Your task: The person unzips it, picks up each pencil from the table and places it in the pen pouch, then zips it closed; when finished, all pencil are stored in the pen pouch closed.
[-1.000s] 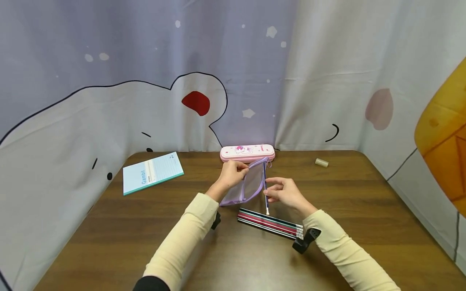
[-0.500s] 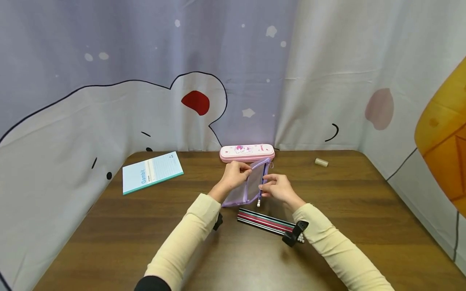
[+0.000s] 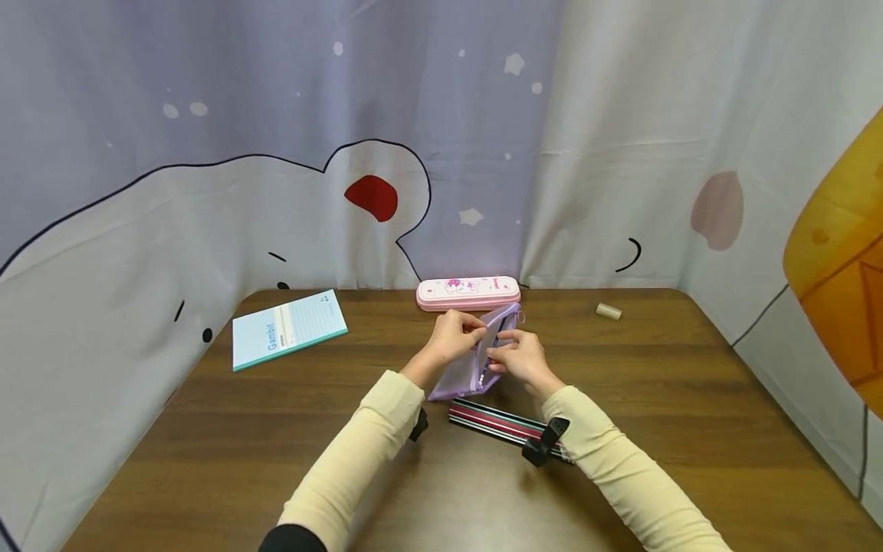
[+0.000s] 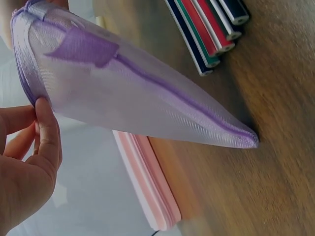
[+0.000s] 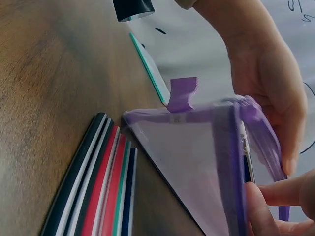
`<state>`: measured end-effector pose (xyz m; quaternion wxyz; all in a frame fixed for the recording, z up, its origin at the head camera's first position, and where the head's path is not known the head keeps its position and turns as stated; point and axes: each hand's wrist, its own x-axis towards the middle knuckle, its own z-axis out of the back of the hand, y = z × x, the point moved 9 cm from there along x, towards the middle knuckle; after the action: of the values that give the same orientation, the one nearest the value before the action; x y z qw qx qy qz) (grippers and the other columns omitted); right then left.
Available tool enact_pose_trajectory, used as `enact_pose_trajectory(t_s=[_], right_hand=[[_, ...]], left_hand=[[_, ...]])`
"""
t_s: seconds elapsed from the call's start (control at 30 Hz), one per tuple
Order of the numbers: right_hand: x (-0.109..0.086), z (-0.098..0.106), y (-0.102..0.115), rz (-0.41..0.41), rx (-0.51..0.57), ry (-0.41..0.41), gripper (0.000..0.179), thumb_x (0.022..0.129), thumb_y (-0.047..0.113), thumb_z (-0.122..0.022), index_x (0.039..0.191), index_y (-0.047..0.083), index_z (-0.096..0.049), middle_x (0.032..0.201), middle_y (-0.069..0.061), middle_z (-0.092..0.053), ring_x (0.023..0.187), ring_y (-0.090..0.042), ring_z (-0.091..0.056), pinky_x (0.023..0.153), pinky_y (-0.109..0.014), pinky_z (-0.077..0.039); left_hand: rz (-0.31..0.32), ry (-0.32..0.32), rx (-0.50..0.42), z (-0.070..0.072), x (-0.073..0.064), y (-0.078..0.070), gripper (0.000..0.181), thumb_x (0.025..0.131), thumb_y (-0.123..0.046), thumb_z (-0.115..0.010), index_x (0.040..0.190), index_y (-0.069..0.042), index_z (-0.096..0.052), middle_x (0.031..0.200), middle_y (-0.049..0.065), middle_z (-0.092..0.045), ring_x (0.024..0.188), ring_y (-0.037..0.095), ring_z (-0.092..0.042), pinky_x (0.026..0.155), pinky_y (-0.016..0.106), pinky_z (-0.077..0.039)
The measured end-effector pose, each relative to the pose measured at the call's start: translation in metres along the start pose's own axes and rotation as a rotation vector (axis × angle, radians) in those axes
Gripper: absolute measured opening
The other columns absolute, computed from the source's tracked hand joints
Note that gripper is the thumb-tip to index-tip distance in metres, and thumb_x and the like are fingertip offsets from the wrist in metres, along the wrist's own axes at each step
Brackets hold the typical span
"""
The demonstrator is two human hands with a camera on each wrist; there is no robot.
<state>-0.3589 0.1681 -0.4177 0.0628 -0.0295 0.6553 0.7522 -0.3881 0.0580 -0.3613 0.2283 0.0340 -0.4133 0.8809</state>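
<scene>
A purple-edged mesh zip pouch (image 3: 455, 377) is held up at a tilt, its lower end near the table. My left hand (image 3: 451, 337) pinches the rim of its opening between thumb and fingers, as the left wrist view shows with the pouch (image 4: 123, 93) alongside. My right hand (image 3: 522, 359) pinches a dark blue pencil (image 5: 247, 164) within the mouth of the pouch. The pencil's eraser end points toward me; its far end lies behind the mesh and fingers. Several striped pencils (image 3: 486, 421) in black, red and green lie side by side just below, partly under my right wrist.
A pink pencil case (image 3: 469, 293) stands behind the pouch at the table's back edge. To the left lies a light blue notebook (image 3: 290, 330). A small pale cylinder (image 3: 608, 311) lies at the back right. Curtains hang behind the wooden table (image 3: 228, 460).
My right hand has moved left, bringing the pencil from beside the pouch into its opening. My left hand has shifted slightly right and down with the rim, and the pouch has turned more upright.
</scene>
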Motion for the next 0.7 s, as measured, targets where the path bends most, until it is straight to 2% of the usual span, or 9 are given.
enact_pose_trajectory(t_s=[0.17, 0.27, 0.4, 0.57, 0.7], right_hand=[[0.003, -0.007, -0.002, -0.004, -0.075, -0.037, 0.046, 0.076, -0.002, -0.063, 0.118, -0.008, -0.045, 0.087, -0.023, -0.066, 0.052, -0.011, -0.061, 0.055, -0.025, -0.053], [0.005, -0.013, -0.002, 0.013, -0.11, -0.022, 0.042, 0.076, -0.001, -0.062, 0.115, -0.008, -0.047, 0.088, -0.025, -0.066, 0.056, -0.014, -0.063, 0.057, -0.028, -0.054], [0.005, -0.018, -0.001, 0.044, -0.121, -0.002, 0.037, 0.078, -0.001, -0.06, 0.113, -0.009, -0.05, 0.093, -0.027, -0.064, 0.062, -0.018, -0.065, 0.06, -0.03, -0.054], [0.001, -0.018, 0.003, 0.076, -0.139, -0.002, 0.03, 0.08, 0.0, -0.058, 0.109, -0.009, -0.056, 0.097, -0.028, -0.063, 0.067, -0.023, -0.067, 0.066, -0.034, -0.054], [-0.004, -0.013, 0.009, 0.132, -0.15, 0.0, 0.026, 0.079, 0.0, -0.058, 0.103, -0.01, -0.059, 0.094, -0.028, -0.064, 0.069, -0.026, -0.067, 0.066, -0.035, -0.054]], left_hand=[[0.003, 0.003, -0.011, 0.001, -0.001, -0.001, 0.016, 0.081, -0.012, -0.061, 0.088, -0.001, -0.069, 0.074, 0.011, -0.069, 0.054, 0.006, -0.056, 0.048, 0.014, -0.042], [0.037, -0.01, -0.023, 0.004, -0.002, 0.003, 0.015, 0.081, -0.012, -0.062, 0.088, -0.001, -0.069, 0.074, 0.01, -0.068, 0.055, 0.006, -0.055, 0.048, 0.014, -0.041], [0.05, -0.018, -0.023, 0.004, -0.002, 0.005, 0.014, 0.081, -0.012, -0.062, 0.088, -0.002, -0.069, 0.074, 0.01, -0.068, 0.056, 0.006, -0.055, 0.049, 0.014, -0.042], [0.036, -0.001, -0.027, 0.002, -0.002, 0.005, 0.015, 0.082, -0.013, -0.061, 0.089, -0.002, -0.069, 0.075, 0.01, -0.069, 0.056, 0.006, -0.056, 0.05, 0.015, -0.044], [0.042, 0.001, -0.027, 0.001, -0.001, 0.005, 0.015, 0.082, -0.013, -0.061, 0.088, -0.002, -0.069, 0.074, 0.01, -0.069, 0.056, 0.006, -0.057, 0.049, 0.015, -0.044]])
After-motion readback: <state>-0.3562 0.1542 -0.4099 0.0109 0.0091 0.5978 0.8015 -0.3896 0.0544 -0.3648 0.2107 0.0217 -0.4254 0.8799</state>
